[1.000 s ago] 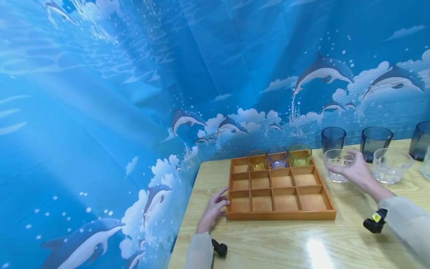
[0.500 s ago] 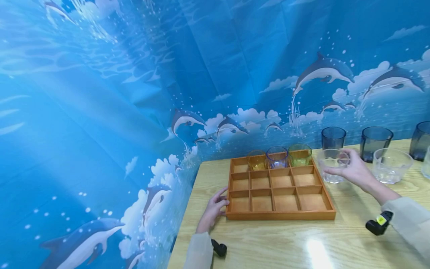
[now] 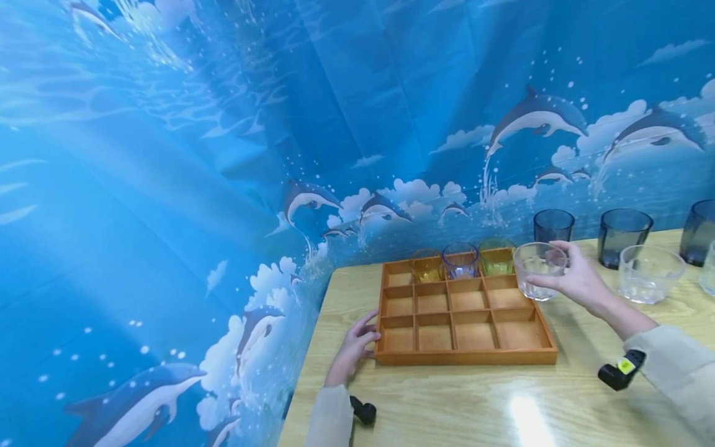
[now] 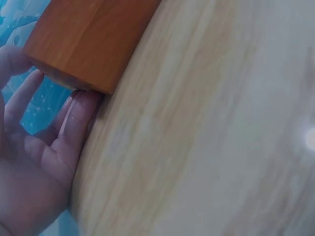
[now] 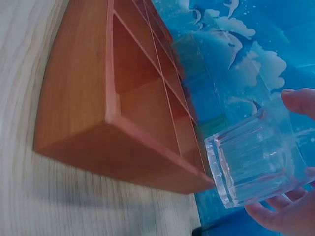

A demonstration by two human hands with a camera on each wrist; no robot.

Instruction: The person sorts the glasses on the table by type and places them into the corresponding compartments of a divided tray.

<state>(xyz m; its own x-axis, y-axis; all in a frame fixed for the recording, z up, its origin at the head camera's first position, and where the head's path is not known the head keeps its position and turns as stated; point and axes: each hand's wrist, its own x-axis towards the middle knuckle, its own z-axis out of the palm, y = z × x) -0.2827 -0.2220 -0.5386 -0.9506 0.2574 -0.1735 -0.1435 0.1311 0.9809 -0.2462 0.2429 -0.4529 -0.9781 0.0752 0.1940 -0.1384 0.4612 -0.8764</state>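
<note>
Light wood-grain table [image 3: 447, 403], brown compartmented tray [image 3: 466, 359], three dark glasses [image 3: 624, 239], clear glasses [image 3: 650, 282] near them

Left hand [image 3: 352, 349] touching left side of tray [image 3: 466, 358], right hand [image 3: 578, 280] beside its right side, fingers gripping

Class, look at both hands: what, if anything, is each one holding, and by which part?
The right hand holds a clear glass by its sides, toward the rim. The left hand just touches the left side of the wooden tray.
</note>
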